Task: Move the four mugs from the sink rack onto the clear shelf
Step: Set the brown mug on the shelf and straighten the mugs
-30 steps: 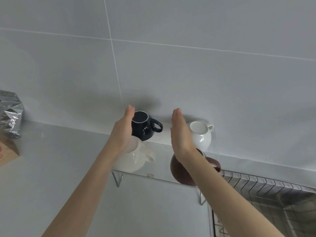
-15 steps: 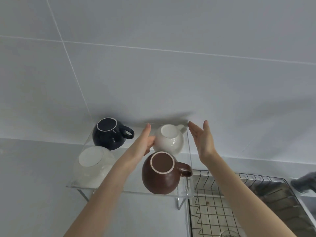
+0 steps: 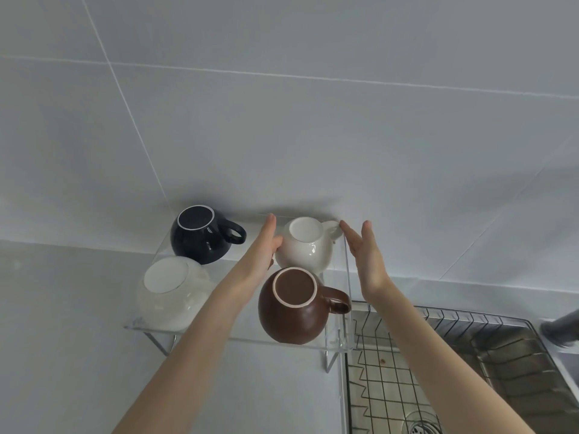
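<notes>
Several mugs stand upside down on the clear shelf [image 3: 238, 338] against the wall: a dark navy mug [image 3: 200, 234] back left, a white mug [image 3: 170, 294] front left, a small white mug [image 3: 308, 245] back right and a brown mug [image 3: 291, 306] front right. My left hand [image 3: 263, 249] is flat and open, its thumb touching the small white mug's left side. My right hand [image 3: 363, 249] is open, held just right of that mug near its handle, outside the shelf's clear end wall.
A wire sink rack [image 3: 407, 371] lies over the steel sink at the lower right, with a drain [image 3: 421, 429] showing below. A grey object [image 3: 560, 328] sits at the right edge. Grey tiled wall rises behind the shelf; grey counter spreads to the left.
Both hands shifted from flanking the navy mug to flanking the small white mug at back right. The view swung right, so the foil bag left the frame.
</notes>
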Available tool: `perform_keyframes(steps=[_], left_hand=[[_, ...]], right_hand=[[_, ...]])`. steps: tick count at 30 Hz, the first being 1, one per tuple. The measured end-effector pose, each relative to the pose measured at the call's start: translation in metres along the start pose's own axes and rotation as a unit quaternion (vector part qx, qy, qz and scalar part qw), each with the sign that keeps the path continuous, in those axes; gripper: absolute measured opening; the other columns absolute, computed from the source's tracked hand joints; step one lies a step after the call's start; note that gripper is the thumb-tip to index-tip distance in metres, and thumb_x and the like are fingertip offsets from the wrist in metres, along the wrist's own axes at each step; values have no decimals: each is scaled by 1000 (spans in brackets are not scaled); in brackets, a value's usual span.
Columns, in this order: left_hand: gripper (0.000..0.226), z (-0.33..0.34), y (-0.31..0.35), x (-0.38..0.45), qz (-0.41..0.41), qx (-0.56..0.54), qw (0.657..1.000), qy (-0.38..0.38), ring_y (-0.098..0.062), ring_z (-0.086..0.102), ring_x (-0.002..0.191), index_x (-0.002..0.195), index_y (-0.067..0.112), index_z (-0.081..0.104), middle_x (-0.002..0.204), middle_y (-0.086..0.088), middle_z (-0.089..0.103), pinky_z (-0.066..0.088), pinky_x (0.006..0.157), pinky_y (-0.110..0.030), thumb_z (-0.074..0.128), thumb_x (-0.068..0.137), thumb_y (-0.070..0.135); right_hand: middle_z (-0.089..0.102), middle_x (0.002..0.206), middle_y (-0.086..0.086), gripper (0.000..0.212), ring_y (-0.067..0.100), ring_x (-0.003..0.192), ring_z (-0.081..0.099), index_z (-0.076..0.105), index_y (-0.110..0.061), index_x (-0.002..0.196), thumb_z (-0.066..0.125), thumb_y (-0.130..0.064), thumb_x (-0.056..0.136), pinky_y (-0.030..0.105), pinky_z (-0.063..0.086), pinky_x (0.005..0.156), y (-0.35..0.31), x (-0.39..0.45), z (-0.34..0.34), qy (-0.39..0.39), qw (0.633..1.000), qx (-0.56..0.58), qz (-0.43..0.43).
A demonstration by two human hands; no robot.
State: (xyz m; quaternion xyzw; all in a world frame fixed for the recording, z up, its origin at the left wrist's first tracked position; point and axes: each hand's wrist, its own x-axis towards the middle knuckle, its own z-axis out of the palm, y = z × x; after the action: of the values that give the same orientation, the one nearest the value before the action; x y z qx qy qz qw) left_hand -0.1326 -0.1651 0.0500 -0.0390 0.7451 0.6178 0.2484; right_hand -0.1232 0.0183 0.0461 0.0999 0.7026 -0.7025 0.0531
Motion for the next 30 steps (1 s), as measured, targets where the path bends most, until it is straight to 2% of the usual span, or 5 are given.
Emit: perform_keyframes(steps=[3,6,10,15,30], left_hand=[[72,-6,6,4,25,5,1000,15,-6,42,114,94,20,51,112,10,51,20,109,-31,10,71,76],[54,-8,13,8,50,-16,998,21,-2,35,80,91,26,33,100,4,31,29,83,-20,12,74,72],[68,-12,11,14,74,-68,995,8,-5,41,111,123,12,48,111,3,48,23,109,-24,3,91,52],[70,-11,12,14,79,-85,993,1,-12,34,133,130,10,43,139,-3,46,16,117,-32,2,91,51],[66,-7,2,14,106,-100,989,-24,-1,35,121,133,14,39,125,10,46,18,107,-21,-1,92,48]], right_hand=[[20,153,-9,58,5,141,11,28,-22,141,3,-45,94,18,5,102,3,-19,3,-17,999,-14,-27],[18,153,-11,56,-6,133,11,23,-22,143,4,-43,95,8,7,96,6,-32,4,-33,999,-11,-31],[18,152,-14,54,-5,135,10,23,-26,143,4,-43,94,16,3,100,11,-42,4,-39,999,-5,-17],[19,150,-16,52,-8,132,10,24,-32,140,4,-45,93,18,2,107,15,-46,5,-43,999,21,-10],[17,153,-11,55,-6,132,9,21,-23,142,3,-44,94,19,2,107,13,-39,7,-39,999,33,-3]])
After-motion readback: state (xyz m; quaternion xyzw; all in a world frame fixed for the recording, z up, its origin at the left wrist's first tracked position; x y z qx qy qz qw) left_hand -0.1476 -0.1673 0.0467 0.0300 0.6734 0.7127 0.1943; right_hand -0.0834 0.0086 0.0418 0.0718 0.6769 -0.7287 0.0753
